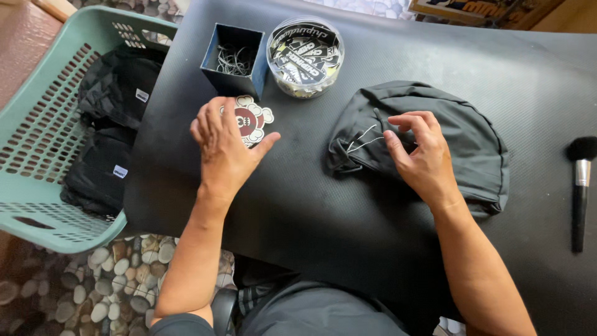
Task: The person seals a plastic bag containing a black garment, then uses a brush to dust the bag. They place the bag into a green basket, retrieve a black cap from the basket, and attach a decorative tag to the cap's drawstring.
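A dark grey cap (454, 130) lies on the black table mat (311, 205). My right hand (423, 158) rests on the cap's left part, its fingertips pinching a thin silvery ball chain (364, 142) that runs across the fabric. My left hand (227, 146) lies flat with fingers spread over a cream and dark red cartoon-shaped tag (254, 119) on the mat, holding nothing.
A small dark blue open box (231, 57) of chains and a round clear tub (305, 55) of black and white stickers stand at the back. A green laundry basket (43, 124) with black garments sits left. A makeup brush (580, 186) lies far right.
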